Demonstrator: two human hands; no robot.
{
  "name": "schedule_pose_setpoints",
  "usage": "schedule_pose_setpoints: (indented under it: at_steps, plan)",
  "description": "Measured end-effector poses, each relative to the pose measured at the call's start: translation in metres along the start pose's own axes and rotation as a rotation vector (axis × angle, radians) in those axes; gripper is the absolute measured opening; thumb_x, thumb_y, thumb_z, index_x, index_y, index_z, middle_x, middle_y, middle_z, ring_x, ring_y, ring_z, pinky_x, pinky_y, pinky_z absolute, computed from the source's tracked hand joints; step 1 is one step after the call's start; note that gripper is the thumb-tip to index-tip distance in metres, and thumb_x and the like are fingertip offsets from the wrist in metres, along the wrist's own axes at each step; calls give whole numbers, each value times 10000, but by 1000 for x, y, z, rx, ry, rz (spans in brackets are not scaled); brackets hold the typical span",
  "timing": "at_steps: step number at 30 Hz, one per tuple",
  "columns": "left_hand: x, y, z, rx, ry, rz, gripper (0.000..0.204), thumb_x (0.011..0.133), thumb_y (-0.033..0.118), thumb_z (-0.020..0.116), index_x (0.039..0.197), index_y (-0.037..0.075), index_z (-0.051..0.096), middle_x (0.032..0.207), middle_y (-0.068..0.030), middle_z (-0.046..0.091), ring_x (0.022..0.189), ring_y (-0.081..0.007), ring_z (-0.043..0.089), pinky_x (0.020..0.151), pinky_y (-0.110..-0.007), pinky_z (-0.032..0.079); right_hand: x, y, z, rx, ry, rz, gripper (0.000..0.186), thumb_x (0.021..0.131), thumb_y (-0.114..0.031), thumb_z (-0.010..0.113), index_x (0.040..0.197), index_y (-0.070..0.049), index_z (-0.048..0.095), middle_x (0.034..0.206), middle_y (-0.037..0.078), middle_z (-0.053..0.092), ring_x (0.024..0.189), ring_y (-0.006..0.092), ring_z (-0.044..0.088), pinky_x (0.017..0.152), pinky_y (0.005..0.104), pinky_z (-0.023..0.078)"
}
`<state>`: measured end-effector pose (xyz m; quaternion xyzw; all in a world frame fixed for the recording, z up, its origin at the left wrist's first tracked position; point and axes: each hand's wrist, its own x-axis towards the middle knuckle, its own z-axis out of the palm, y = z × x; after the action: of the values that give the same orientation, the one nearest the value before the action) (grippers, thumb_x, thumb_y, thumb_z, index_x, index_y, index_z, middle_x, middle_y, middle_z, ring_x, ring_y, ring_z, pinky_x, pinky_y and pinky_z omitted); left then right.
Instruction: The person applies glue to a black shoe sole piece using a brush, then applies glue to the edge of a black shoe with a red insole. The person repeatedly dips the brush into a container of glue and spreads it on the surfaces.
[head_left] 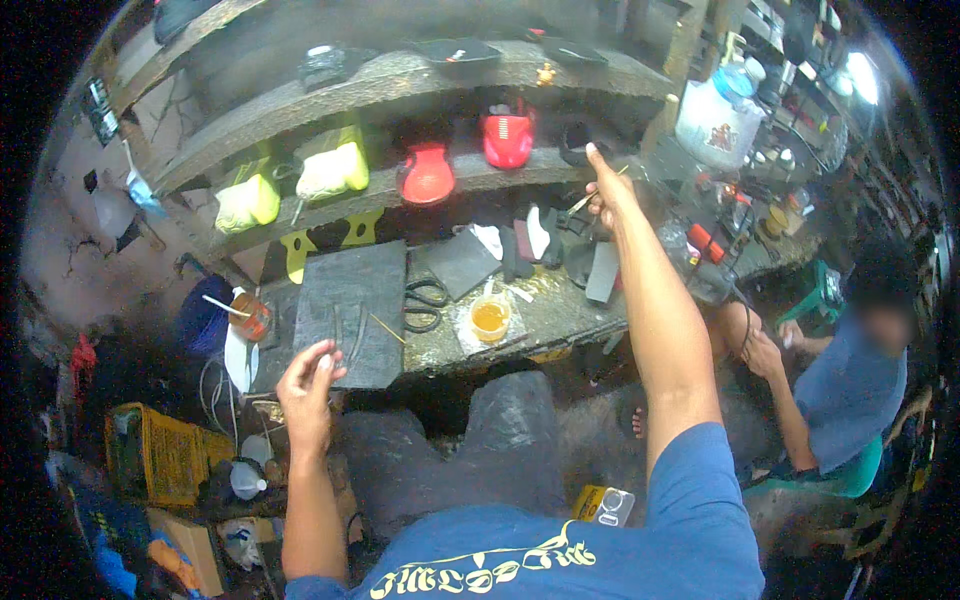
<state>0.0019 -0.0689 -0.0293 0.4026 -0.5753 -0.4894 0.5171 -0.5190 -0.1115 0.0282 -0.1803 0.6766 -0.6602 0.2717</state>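
My right hand (606,186) reaches up to the lower shelf with fingers closed on a thin stick (620,172), touching or close beside a dark curved piece (575,145); whether it grips that piece too, I cannot tell. My left hand (312,378) has its fingers loosely apart at the near edge of a dark board (350,280), with dark strips (349,335) and another thin stick (388,326) on it. Black scissors (424,303), a cup of amber liquid (490,316) and cut grey pieces (460,262) sit on the workbench (545,316).
Yellow and red shoe forms (425,174) line the shelf (380,190). A jar with a stick (249,315) stands at the bench's left. At my right, a co-worker (850,390) in blue sits by cluttered tools (707,243). A yellow crate (160,455) is low at left.
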Motion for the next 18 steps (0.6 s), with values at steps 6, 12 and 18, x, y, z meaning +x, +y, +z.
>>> schedule_pose_setpoints:
  at_steps: [6, 12, 18]
  plan:
    - [-19, 2, -47, -84, 92, -94, 238, 968, 103, 608, 1163, -32, 628, 1070, -120, 665, 921, -181, 665, 774, -302, 582, 41, 0, 6, 75, -95, 94, 623, 804, -544, 719, 1203, -95, 554, 735, 56, 524, 484, 122, 403, 393, 276, 336]
    - [-14, -2, -34, -163, -8, -115, 240, 958, 113, 629, 1147, -34, 641, 1019, -104, 673, 896, -187, 674, 757, -304, 578, 37, 8, -20, 91, -63, 64, 557, 867, -558, 612, 1065, -47, 512, 639, 19, 497, 402, 89, 321, 373, 245, 266]
    - [-18, -2, -6, -65, -125, -29, 252, 943, 101, 648, 1150, -43, 641, 1039, -103, 685, 924, -169, 677, 791, -291, 560, 41, 0, -34, -115, -26, -91, 555, 948, -553, 457, 1002, -17, 590, 557, 21, 522, 372, 115, 351, 348, 271, 308]
